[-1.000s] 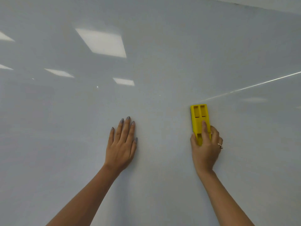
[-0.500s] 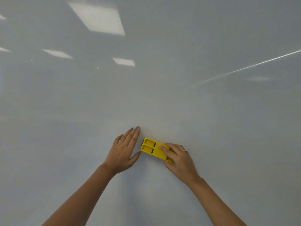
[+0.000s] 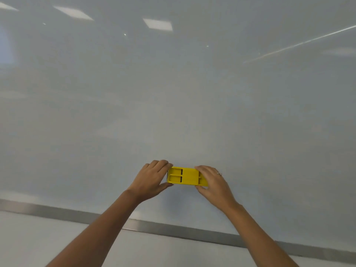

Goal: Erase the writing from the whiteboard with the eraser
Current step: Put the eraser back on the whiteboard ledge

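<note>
A yellow plastic eraser (image 3: 185, 176) lies level against the whiteboard (image 3: 173, 93), low down near the board's bottom edge. My left hand (image 3: 152, 178) grips its left end, fingers over the top and thumb underneath. My right hand (image 3: 212, 180) grips its right end the same way; a ring shows on one finger. I see no writing on the board, only reflections of ceiling lights.
A grey metal frame strip (image 3: 173, 231) runs along the board's bottom edge, sloping down to the right. Below it is a pale wall (image 3: 57, 241). A thin bright line (image 3: 298, 44) crosses the board's upper right.
The eraser went from upright at the right to level at the centre, lower on the board. My left hand left the board and took its left end. The view dropped, showing the bottom frame.
</note>
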### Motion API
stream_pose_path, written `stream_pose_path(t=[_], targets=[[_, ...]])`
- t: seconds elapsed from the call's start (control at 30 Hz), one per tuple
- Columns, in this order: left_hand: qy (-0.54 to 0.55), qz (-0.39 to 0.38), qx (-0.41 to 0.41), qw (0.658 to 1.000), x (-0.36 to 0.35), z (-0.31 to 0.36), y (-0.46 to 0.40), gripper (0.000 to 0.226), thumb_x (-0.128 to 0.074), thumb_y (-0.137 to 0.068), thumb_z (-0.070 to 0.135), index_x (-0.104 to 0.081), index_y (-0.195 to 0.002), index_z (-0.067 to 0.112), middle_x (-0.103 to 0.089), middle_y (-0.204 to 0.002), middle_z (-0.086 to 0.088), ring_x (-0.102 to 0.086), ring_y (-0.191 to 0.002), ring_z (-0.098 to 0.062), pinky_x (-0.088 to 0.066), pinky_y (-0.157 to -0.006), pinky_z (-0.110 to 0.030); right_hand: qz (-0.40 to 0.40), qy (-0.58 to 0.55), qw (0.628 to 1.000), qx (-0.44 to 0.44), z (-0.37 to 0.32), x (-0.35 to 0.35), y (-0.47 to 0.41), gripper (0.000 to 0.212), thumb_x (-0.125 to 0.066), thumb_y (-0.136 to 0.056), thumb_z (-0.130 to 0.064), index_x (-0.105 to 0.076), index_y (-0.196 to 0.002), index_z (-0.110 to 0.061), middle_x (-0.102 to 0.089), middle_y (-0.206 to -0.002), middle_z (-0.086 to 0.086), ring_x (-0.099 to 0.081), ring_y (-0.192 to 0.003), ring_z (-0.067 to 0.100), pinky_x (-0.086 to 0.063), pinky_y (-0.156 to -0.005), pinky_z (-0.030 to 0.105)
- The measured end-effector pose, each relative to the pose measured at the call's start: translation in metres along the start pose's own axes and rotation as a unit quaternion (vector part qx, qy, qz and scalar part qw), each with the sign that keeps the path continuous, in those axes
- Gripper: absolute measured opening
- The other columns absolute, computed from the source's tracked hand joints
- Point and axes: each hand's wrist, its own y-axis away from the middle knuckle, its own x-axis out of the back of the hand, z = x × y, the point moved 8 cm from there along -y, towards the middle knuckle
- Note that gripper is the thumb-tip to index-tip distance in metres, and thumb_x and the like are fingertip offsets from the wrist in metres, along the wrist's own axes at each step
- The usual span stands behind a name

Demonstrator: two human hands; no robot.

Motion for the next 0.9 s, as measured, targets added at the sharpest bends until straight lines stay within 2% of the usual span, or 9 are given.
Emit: stream_pose_path(t=[0.23,0.43,0.73,0.9], targets=[[0.047,-0.047,0.047,0.997,-0.051,0.007,0.04,0.056,-0.082,-0.079,0.034,-0.064,-0.124,0.005,-0.067,-0.115,-0.01,-0.068,-0.093,-0.029,-0.056,-0.069,-0.037,-0.035,-0.032,0.997,-0.066,0.02,-0.051,0.044,0.052,-0.074,-0.079,-0.014,-0.055,-0.127,-0.009,-0.058,-0.127,0.006,-0.051,-0.119,0.024,-0.04,-0.096,0.03],[0.084,-0.098,0.092,0.987,-0.097,0.003,0.069,0.056,-0.077,-0.084,0.031,-0.06,-0.13,0.004,-0.064,-0.123,-0.013,-0.066,-0.101,-0.034,-0.055,-0.076,-0.042,-0.074,-0.043,0.989,-0.118,0.034,-0.099,0.072,0.053,-0.077,-0.076,-0.014,-0.056,-0.124,-0.007,-0.059,-0.124,0.011,-0.052,-0.117,0.029,-0.042,-0.094,0.033],[0.126,-0.197,0.162,0.959,-0.18,-0.016,0.111,0.061,-0.059,-0.096,0.039,-0.041,-0.148,0.013,-0.051,-0.139,-0.005,-0.056,-0.115,-0.027,-0.048,-0.088,-0.04,-0.127,-0.066,0.976,-0.167,0.055,-0.169,0.101,0.05,-0.076,-0.079,-0.013,-0.057,-0.125,-0.008,-0.058,-0.125,0.009,-0.049,-0.119,0.027,-0.043,-0.097,0.035],[0.094,-0.267,0.194,0.939,-0.225,-0.027,0.134,0.064,-0.046,-0.1,0.047,-0.025,-0.154,0.019,-0.051,-0.134,0.0,-0.055,-0.113,-0.022,-0.044,-0.087,-0.036,-0.161,-0.071,0.965,-0.194,0.068,-0.209,0.113,0.056,-0.076,-0.079,-0.015,-0.053,-0.13,-0.008,-0.054,-0.13,0.007,-0.045,-0.124,0.024,-0.039,-0.1,0.033]])
